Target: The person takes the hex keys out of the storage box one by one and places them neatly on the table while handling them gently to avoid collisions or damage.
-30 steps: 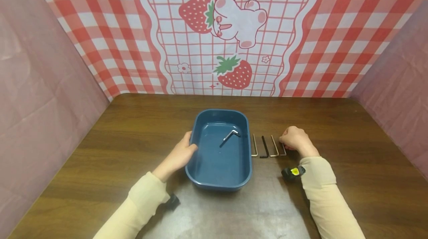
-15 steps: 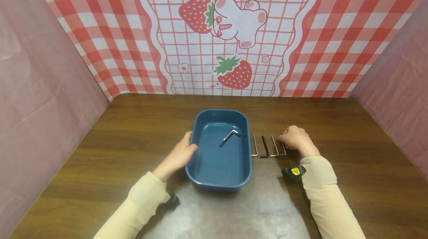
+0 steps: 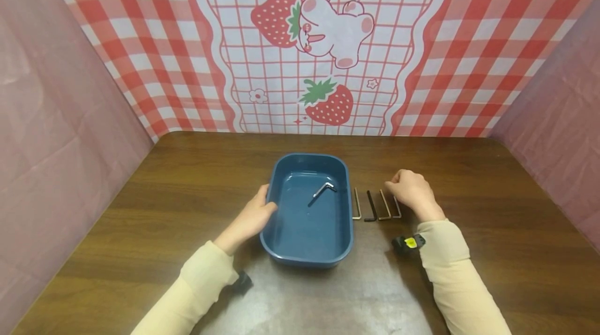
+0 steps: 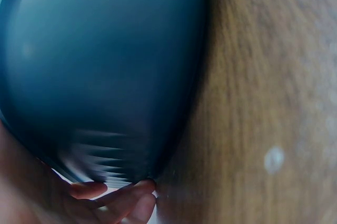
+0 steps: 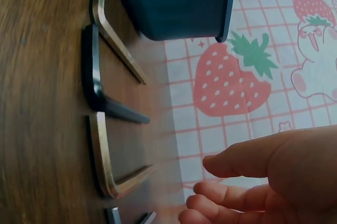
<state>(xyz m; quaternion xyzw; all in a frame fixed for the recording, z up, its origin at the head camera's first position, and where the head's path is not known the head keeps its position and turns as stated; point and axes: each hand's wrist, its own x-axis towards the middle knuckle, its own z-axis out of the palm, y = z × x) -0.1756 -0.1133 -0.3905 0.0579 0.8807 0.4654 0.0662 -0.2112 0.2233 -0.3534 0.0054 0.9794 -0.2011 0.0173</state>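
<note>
My left hand (image 3: 253, 214) grips the left wall of a blue plastic tray (image 3: 269, 233), thumb over the rim and fingers outside. In the left wrist view, the curled fingertips (image 4: 138, 190) lie against the ribbed end of the tray's outer wall. Inside the tray is an L-shaped hex key (image 3: 323, 189), silver with a darker end. My right hand (image 3: 412, 189) hovers over the far end of a row of several hex keys; its thumb and fingers are apart with nothing between them. That row holds a black hex key (image 3: 371, 206), a brassy one (image 3: 385, 205) and a rightmost silvery one (image 3: 397, 208).
Another brassy hex key (image 3: 358, 203) lies close against the tray's right side. The brown wooden table (image 3: 187, 168) ends at a strawberry-print checked cloth (image 3: 328, 100) behind, with pink curtains on both sides.
My right hand has lifted and moved slightly away and to the left from the rightmost hex key, leaving it on the table. The left hand and tray have stayed put.
</note>
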